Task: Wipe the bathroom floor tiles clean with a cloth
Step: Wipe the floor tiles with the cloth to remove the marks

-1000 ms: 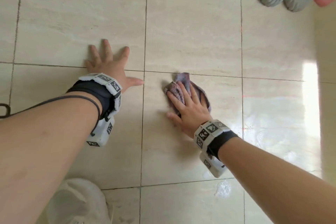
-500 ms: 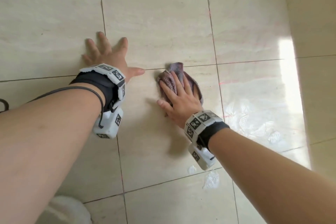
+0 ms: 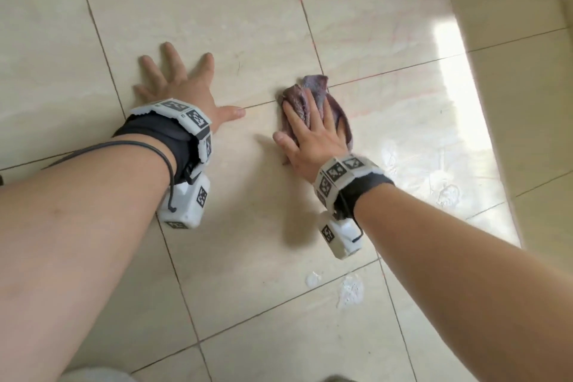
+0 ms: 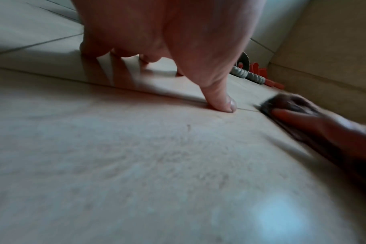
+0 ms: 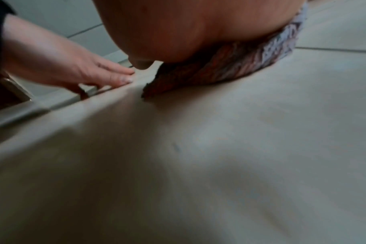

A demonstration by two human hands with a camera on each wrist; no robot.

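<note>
The cloth [image 3: 313, 108] is bunched into a pad and lies on the floor tiles [image 3: 248, 25], at the grout joint just right of the scene's middle. It is pressed flat under the right hand [image 3: 310, 136], whose fingers are laid straight and slightly spread over the fabric; nothing is pinched or curled round. A flat palm is judged to serve two purposes: pressure is spread over the whole pad, and the pad can be slid without being lifted.

The left hand [image 3: 183, 90] is planted on the tile to the left of the cloth, apart from it, with fingers fanned wide and the thumb pointing toward the cloth. Nothing is held by it. It is judged to be placed there as a brace for body weight while the other arm works.

Wet patches and white foam residue [image 3: 350, 288] are seen on the tiles near and to the right of the cloth, so wiping is judged to be unfinished.

The overall layout, the grout lines and the wet zone are shown only by the head view. From the left wrist view it is confirmed that the left thumb tip [image 4: 226, 104] touches the floor at a grout line, and grey and red objects [image 4: 253, 76], too blurred to identify, are disclosed at the far wall. In the right wrist view the cloth's edge [image 5: 219, 72] is seen squeezed between palm and tile, a contact hidden from above.
</note>
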